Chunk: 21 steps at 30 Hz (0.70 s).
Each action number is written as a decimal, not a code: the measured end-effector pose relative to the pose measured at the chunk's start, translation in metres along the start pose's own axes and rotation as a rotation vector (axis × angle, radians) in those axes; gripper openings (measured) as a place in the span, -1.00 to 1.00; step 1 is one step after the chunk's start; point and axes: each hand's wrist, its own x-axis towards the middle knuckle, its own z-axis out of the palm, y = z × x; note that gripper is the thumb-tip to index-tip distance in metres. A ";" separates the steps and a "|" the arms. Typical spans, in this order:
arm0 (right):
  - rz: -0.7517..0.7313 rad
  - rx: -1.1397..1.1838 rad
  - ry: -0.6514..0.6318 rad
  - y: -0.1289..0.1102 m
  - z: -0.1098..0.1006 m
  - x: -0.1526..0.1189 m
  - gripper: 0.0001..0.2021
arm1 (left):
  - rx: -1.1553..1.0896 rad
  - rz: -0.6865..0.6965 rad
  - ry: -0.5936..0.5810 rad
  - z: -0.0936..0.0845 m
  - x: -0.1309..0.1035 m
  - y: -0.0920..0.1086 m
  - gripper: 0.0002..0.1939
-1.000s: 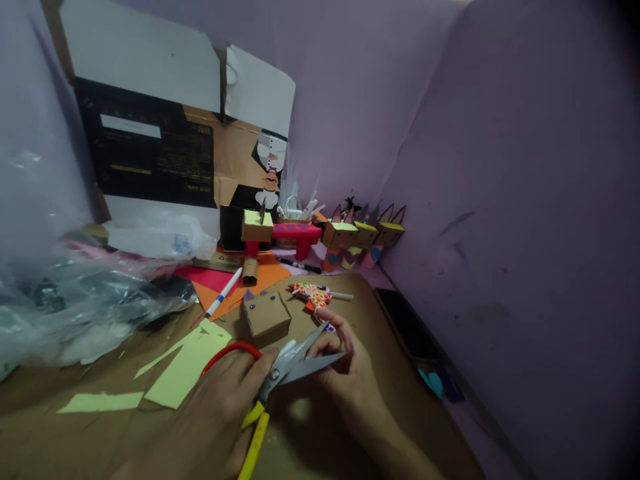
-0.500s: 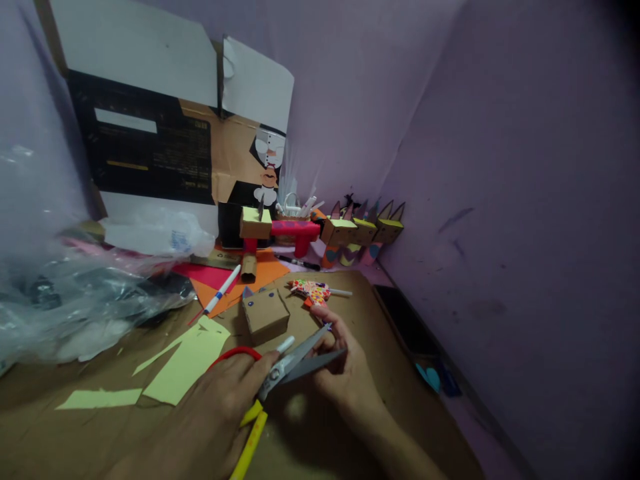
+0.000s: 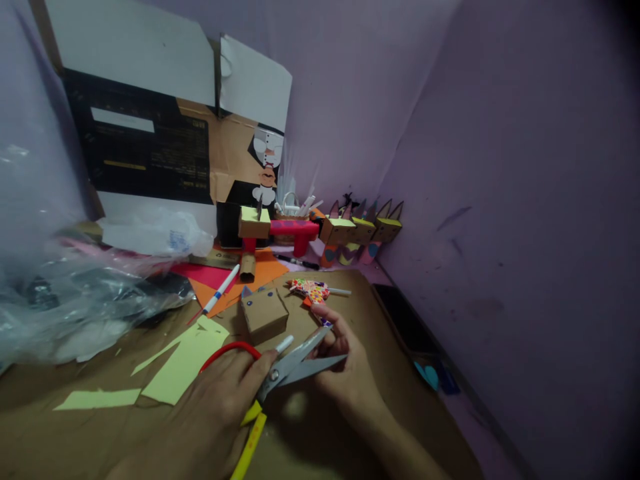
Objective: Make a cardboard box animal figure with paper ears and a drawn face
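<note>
My left hand [image 3: 220, 407] is wrapped around a pair of scissors [image 3: 287, 369] with red and yellow handles. The blades stand apart and point at my right hand [image 3: 347, 363]. The fingers of that hand are curled together behind the blade tips, and whatever they pinch is hidden. A white stick-like end [image 3: 285, 344] shows just beyond my left fingers; I cannot tell whether it is held. Ahead of the scissors sits a small cardboard box [image 3: 267, 322] with dark dots like eyes and pointed ears. Pale yellow-green paper [image 3: 187, 357] lies left of my left hand.
Behind the box is a colourful patterned glue gun-shaped item [image 3: 310, 291]. A blue-and-white marker [image 3: 220, 291] rests on orange paper [image 3: 270, 267]. Cardboard animal figures [image 3: 340, 232] line the back wall. Crumpled plastic [image 3: 100, 287] fills the left; a dark phone-like slab [image 3: 403, 319] lies right.
The scissors have opened slightly, with the red handle loop spreading outward and the lower blade tip dropping a little. My right hand has hardly moved.
</note>
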 end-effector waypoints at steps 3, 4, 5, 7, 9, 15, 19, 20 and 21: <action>0.011 0.035 0.004 -0.002 0.000 0.002 -0.34 | 0.005 -0.001 -0.012 0.000 0.001 0.000 -0.29; 0.017 0.050 0.013 -0.004 0.000 0.003 -0.35 | 0.005 -0.003 -0.014 0.000 0.001 0.000 -0.30; 0.021 0.058 0.027 -0.005 0.000 0.003 -0.36 | 0.002 -0.004 -0.015 0.000 0.002 0.001 -0.30; 0.020 0.044 0.052 -0.007 0.001 0.004 -0.37 | -0.012 -0.014 -0.017 -0.001 0.002 0.002 -0.33; 0.014 0.000 0.056 -0.007 0.002 0.003 -0.38 | -0.030 -0.022 -0.011 -0.002 0.002 0.002 -0.33; -0.040 -0.081 0.061 -0.005 0.001 0.001 -0.44 | -0.046 -0.027 -0.029 -0.005 0.004 0.004 -0.34; -0.045 -0.131 0.063 -0.006 -0.001 0.001 -0.42 | -0.038 -0.030 -0.038 -0.005 0.004 0.003 -0.32; -0.046 -0.141 0.061 -0.006 -0.001 0.000 -0.41 | -0.027 -0.021 -0.025 -0.004 0.004 0.003 -0.32; -0.048 -0.153 0.058 -0.006 -0.001 0.000 -0.41 | -0.015 -0.014 -0.012 -0.003 0.003 0.002 -0.33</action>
